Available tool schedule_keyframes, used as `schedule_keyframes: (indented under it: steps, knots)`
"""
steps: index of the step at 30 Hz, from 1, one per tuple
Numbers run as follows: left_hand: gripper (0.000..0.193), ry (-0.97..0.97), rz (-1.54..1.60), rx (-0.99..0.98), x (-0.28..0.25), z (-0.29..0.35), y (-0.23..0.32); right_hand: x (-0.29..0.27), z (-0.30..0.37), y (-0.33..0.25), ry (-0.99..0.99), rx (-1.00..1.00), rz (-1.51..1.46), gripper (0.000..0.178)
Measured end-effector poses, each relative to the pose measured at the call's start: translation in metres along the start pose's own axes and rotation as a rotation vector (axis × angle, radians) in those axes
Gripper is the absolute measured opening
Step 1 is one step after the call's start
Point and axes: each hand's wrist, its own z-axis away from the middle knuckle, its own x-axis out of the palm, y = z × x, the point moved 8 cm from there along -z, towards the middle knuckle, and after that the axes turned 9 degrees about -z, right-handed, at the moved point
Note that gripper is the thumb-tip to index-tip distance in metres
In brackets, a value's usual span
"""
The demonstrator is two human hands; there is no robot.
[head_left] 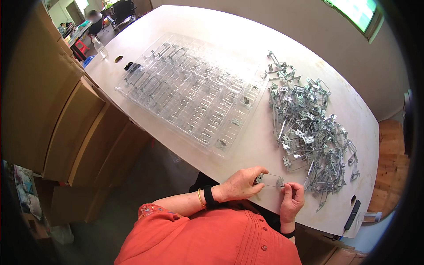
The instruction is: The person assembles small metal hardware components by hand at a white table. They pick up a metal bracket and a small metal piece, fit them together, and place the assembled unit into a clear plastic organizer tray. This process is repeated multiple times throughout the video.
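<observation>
From where I stand: clear blister tray point(181, 108) part-filled, glare hides some of it. Big pile of metal brackets point(313, 132) right of tray, all loose. One wire-framed bracket point(280, 181) off tray's near-right corner: left hand point(240, 183) grips one end, right hand point(293, 201) pinches the other.

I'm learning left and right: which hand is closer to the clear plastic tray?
Left. The left hand is near the tray, at its lower right; the right hand is farther right.
</observation>
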Motion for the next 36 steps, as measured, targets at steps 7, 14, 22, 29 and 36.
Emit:
schedule_keyframes:
  steps: [7,14,22,29,36]
  knots:
    - [0.04,0.006,-0.006,0.0,0.0,0.0,0.0,0.002,0.0,-0.004,-0.021,0.013,0.026,0.006]
    - [0.04,0.001,0.017,-0.012,-0.001,0.001,0.001,-0.002,0.001,0.003,-0.03,-0.019,-0.02,0.008]
    - [0.041,-0.015,0.005,-0.016,0.0,0.0,0.0,0.003,0.0,-0.006,-0.004,0.003,0.026,0.007]
    - [0.041,-0.018,0.007,-0.018,0.0,0.0,-0.001,-0.002,0.002,0.003,-0.009,0.009,0.004,0.008]
    - [0.041,-0.003,0.021,-0.02,0.0,0.001,-0.001,0.003,0.0,-0.003,-0.026,-0.007,0.013,0.007]
